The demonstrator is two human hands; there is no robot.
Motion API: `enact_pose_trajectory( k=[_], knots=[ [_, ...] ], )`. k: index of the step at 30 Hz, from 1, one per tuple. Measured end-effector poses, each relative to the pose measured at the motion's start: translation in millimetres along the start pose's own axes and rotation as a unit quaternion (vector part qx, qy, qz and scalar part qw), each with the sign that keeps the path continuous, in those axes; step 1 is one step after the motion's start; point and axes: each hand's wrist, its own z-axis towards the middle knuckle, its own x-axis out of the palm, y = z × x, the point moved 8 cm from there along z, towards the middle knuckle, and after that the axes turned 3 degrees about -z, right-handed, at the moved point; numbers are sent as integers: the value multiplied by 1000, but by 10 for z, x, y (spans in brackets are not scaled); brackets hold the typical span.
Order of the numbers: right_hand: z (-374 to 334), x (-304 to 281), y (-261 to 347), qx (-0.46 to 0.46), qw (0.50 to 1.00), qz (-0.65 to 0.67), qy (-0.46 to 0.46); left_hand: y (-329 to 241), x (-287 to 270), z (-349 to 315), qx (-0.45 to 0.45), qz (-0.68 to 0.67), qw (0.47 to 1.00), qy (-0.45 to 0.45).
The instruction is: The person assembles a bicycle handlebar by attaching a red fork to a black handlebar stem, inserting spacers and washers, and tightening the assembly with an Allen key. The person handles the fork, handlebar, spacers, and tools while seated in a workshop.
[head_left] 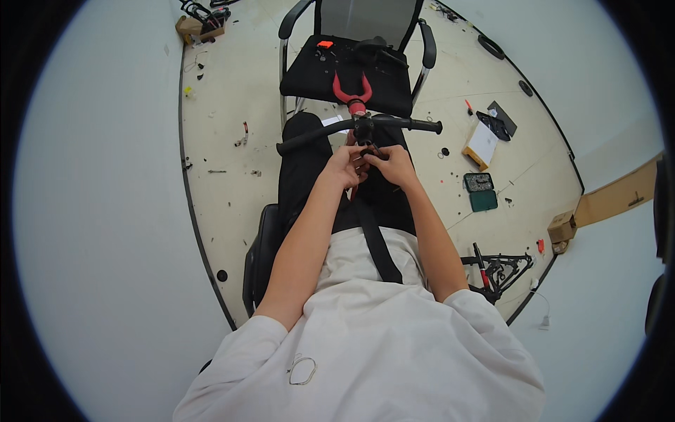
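Our left hand (344,169) near the black handlebar (316,134); its fingers' closure we cannot tell; our right hand (395,168), fingers clamped on a small dark part (368,152)

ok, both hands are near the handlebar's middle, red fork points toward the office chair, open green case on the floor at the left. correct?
Wrong side: head view shows the open green case on the floor at the right. The rest stands: left hand and right hand near the middle of the handlebar, red fork pointing toward the office chair.
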Motion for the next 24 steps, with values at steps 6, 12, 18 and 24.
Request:
enact_pose_trajectory(
  k=[6, 12, 18, 24],
  knots=[
    [-103, -133, 241, -54, 996, -20, -62, -51, -102, 68, -13, 65, 995, -79],
    [-88, -160, 230, -82, 993, 10, -87, 14, -48, 0, -1, 19, 997, -79],
    [-74, -91, 82, 20, 1000, -15, -11, -22, -24, 25, 1, 14, 1000, -11],
    [-153, -148, 181, -84, 991, 57, -81, 25, -84, 37, -24, 15, 996, -80]
  ],
)
